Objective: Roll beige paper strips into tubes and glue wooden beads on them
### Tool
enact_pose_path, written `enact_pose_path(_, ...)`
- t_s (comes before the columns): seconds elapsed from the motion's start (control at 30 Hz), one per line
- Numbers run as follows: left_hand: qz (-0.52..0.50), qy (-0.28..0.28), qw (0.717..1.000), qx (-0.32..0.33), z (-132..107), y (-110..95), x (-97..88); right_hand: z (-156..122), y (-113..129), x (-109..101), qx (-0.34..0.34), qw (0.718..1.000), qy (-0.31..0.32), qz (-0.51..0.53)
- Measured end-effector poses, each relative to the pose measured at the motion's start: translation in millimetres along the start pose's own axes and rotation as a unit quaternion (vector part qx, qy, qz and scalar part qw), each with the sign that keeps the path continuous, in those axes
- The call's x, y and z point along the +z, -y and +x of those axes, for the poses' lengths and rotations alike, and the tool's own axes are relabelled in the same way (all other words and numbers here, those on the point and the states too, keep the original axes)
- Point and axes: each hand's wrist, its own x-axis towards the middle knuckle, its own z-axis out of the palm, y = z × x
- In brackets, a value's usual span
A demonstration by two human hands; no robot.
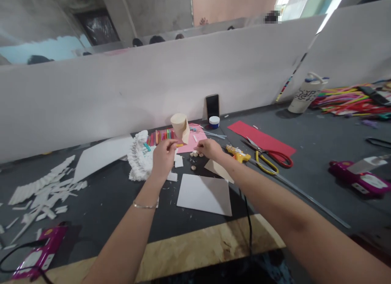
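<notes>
Two bare hands over craft bits, mid-table.
L hand [164, 155] nr the white ruffled piece [137, 166], thumb & index drawn in twd each other; can't tell if they meet or grip anything. R hand [211, 148] w/ fingertips bunched just by the small round discs [193, 168]; can't tell if one's pinched. Discs lie on the black table [106, 210] b/w the hands, one a bit apart, nearside. Tan paper cone [179, 124] upright beyond the hands, by the pink sheet [191, 145]. White card [205, 195] flat, nearside. To the R: yellow glue gun [240, 155], red-handled scissors [267, 151] partly over the red sheet [259, 136]. At back: phone [212, 106] leaning on white partition [152, 88].
</notes>
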Motion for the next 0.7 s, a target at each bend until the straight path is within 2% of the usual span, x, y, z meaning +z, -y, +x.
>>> enact_pose_path(0.1, 0.024, -0.022, 0.999, -0.002, -13.6, -1.5, -26.8, 5.9, -8.8, -7.6, -0.004, 1.000, 0.014, -0.006)
enact_pose_path(0.17, 0.027, -0.022, 0.999, -0.006, -22.3, -3.3, -36.9, 12.3, -9.0, -16.5, -0.008, 1.000, 0.022, -0.002)
enact_pose_path(0.27, -0.009, -0.006, 0.999, -0.031, -32.0, -4.5, -39.4, 23.2, -2.5, -31.0, -0.001, 1.000, 0.012, 0.014)
enact_pose_path(0.37, -0.129, 0.010, 0.987, -0.095, -37.2, -2.8, -31.6, 25.9, 7.2, -40.1, 0.015, 0.998, -0.008, 0.063)
enact_pose_path(0.43, -0.256, 0.019, 0.957, -0.135, -39.7, -0.7, -24.9, 18.3, 13.9, -41.3, 0.021, 0.993, 0.000, 0.119)
enact_pose_path(0.53, -0.424, 0.047, 0.883, -0.194, -45.0, 1.5, -17.5, -7.1, 24.0, -36.8, 0.012, 0.978, 0.038, 0.205)
enact_pose_path(0.6, -0.476, 0.072, 0.845, -0.232, -49.9, 1.6, -14.9, -28.9, 30.3, -31.1, 0.003, 0.964, 0.062, 0.259)
enact_pose_path(0.67, -0.488, 0.087, 0.831, -0.252, -55.0, 1.1, -13.3, -49.8, 36.1, -24.5, -0.001, 0.929, 0.099, 0.357)
enact_pose_path(0.7, -0.487, 0.093, 0.830, -0.255, -57.4, 0.7, -12.6, -59.0, 39.0, -20.9, -0.012, 0.920, 0.106, 0.377)
